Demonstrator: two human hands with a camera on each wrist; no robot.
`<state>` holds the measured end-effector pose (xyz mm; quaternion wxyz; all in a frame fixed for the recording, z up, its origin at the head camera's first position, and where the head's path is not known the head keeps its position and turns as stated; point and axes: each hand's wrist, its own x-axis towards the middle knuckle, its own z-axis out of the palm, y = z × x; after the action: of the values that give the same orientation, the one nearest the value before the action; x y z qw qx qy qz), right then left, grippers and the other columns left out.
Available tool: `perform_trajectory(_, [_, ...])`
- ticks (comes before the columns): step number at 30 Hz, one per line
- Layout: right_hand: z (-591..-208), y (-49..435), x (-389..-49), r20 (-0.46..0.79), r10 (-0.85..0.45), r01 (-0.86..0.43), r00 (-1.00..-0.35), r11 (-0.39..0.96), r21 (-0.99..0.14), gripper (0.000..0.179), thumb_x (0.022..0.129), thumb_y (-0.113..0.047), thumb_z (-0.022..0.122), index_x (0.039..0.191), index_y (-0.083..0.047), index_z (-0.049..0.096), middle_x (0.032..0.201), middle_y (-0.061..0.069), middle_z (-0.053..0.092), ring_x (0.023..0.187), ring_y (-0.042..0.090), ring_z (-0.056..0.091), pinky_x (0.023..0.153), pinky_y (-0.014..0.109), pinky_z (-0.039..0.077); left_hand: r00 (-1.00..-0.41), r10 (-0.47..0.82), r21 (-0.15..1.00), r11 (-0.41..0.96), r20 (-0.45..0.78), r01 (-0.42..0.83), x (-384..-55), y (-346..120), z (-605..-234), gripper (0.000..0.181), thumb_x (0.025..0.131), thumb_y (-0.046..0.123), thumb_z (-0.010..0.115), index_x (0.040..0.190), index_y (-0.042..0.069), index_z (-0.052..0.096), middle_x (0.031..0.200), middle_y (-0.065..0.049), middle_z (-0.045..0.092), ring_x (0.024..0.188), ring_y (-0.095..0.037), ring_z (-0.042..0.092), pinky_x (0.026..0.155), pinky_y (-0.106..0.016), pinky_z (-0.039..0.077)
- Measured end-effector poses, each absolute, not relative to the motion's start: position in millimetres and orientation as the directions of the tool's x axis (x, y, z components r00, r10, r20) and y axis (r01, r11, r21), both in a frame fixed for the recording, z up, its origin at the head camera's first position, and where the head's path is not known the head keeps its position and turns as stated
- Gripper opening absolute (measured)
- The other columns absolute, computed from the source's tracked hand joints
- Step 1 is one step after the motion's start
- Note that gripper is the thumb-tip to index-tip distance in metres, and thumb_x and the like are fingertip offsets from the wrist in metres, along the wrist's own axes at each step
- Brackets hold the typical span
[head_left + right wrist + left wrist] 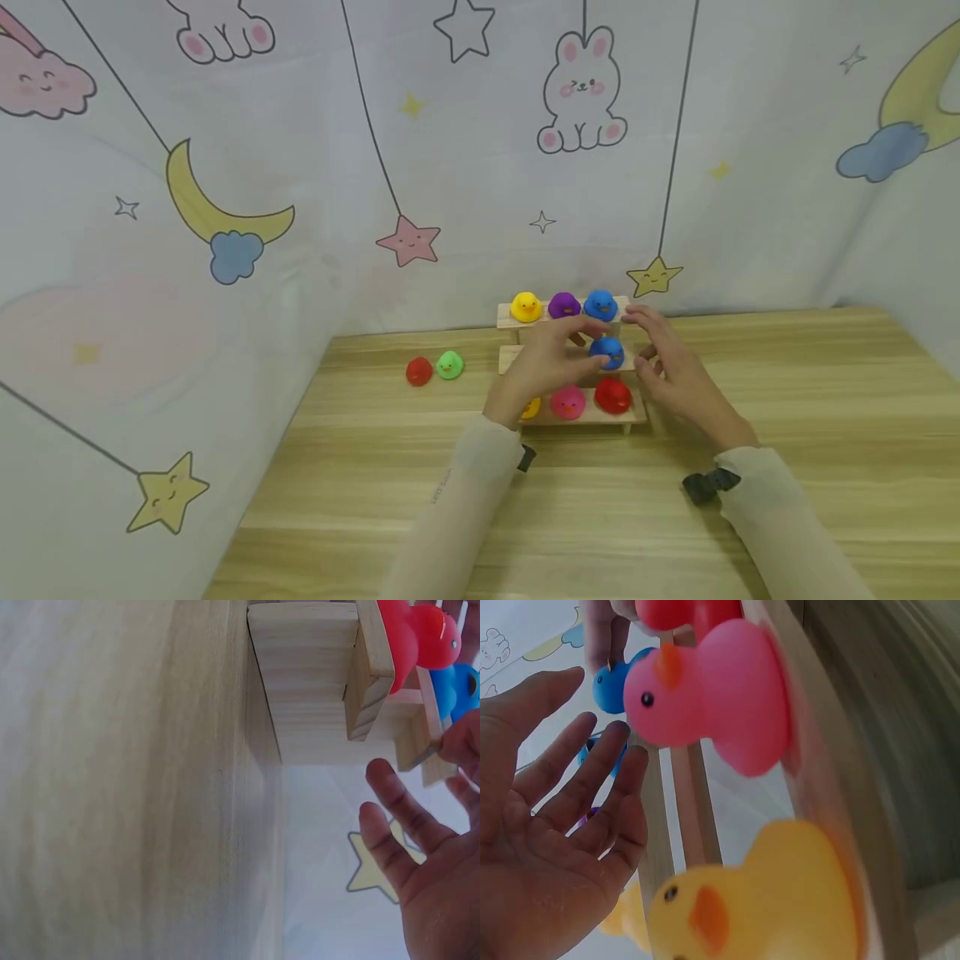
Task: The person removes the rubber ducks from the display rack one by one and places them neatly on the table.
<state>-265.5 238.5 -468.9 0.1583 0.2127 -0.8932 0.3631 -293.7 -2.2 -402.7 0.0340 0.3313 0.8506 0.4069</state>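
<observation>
A three-tier wooden shelf (509,357) holds small rubber ducks. On its middle tier stands a blue duck (611,347). My left hand (536,367) reaches over the shelf from the left with thumb and fingers spread about that duck; in the left wrist view the thumb tip looks slightly apart from the blue duck (610,690). At the tier's right end is my right hand (681,375), fingers loosely bent, and in the right wrist view its thumb (459,742) touches the wooden board's end. The left hand hides part of the middle tier.
Along the top tier sit a yellow duck (526,307), a purple duck (564,306) and another blue duck (601,305). Below are a partly hidden yellow duck (532,407), a pink duck (568,402) and a red duck (613,396). Left on the table lie another red duck (418,372) and a green duck (450,365).
</observation>
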Motion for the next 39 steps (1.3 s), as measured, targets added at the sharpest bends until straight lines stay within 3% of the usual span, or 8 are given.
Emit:
perform_trajectory(2, [-469,239,-266,0.447,-0.27,-0.506,-0.853,0.64,-0.579,0.07,0.1,0.002,0.056,0.164,-0.015,0.036,0.175,0.01,0.031,0.098,0.024,0.069,0.076,0.022,0.056,-0.774,0.595,0.711,0.447,0.217,0.543,-293,3,-403,0.044,0.097,0.022,0.082,0.138,0.012,0.07,0.132,-0.003,0.075,0.116,-0.018,0.067,0.096,-0.023,0.058])
perform_trajectory(9, [-472,240,-267,0.478,-0.275,-0.534,-0.835,0.617,-0.578,0.07,0.098,0.004,0.056,0.163,-0.013,0.038,0.174,0.012,0.032,0.094,0.022,0.069,0.074,0.022,0.056,-0.799,0.566,0.708,0.478,0.204,0.52,-291,14,-406,0.042,0.095,0.022,0.084,0.135,0.013,0.073,0.115,0.0,0.073,0.09,-0.017,0.059,0.073,-0.014,0.05])
perform_trajectory(12, [-472,240,-268,0.481,-0.275,-0.536,-0.833,0.617,-0.576,0.07,0.097,0.004,0.056,0.163,-0.014,0.038,0.174,0.011,0.032,0.093,0.022,0.07,0.074,0.022,0.056,-0.811,0.55,0.708,0.491,0.2,0.508,-291,17,-408,0.042,0.095,0.022,0.084,0.135,0.014,0.073,0.109,0.001,0.07,0.088,-0.015,0.057,0.073,-0.013,0.047])
perform_trajectory(24, [-473,240,-269,0.498,-0.281,-0.551,-0.82,0.621,-0.557,0.072,0.096,0.006,0.057,0.163,-0.012,0.038,0.173,0.013,0.034,0.092,0.023,0.072,0.072,0.022,0.056,-0.801,0.548,0.684,0.49,0.241,0.54,-287,11,-401,0.039,0.096,0.021,0.083,0.134,0.014,0.074,0.113,0.001,0.072,0.096,-0.015,0.059,0.077,-0.013,0.05])
perform_trajectory(33, [-472,239,-271,0.484,-0.272,-0.532,-0.832,0.636,-0.559,0.07,0.097,0.003,0.056,0.163,-0.015,0.039,0.175,0.011,0.032,0.094,0.024,0.071,0.075,0.02,0.056,-0.769,0.508,0.62,0.474,0.388,0.625,-288,-32,-384,0.035,0.095,0.015,0.083,0.129,0.008,0.076,0.122,-0.007,0.078,0.102,-0.022,0.065,0.088,-0.031,0.06])
perform_trajectory(39, [-474,241,-270,0.503,-0.276,-0.551,-0.819,0.622,-0.556,0.069,0.096,0.005,0.057,0.161,-0.011,0.041,0.174,0.014,0.033,0.093,0.025,0.073,0.074,0.02,0.056,-0.811,0.462,0.628,0.523,0.359,0.576,-286,-72,-378,0.034,0.097,0.015,0.081,0.13,0.01,0.075,0.124,-0.007,0.076,0.105,-0.027,0.064,0.087,-0.038,0.06])
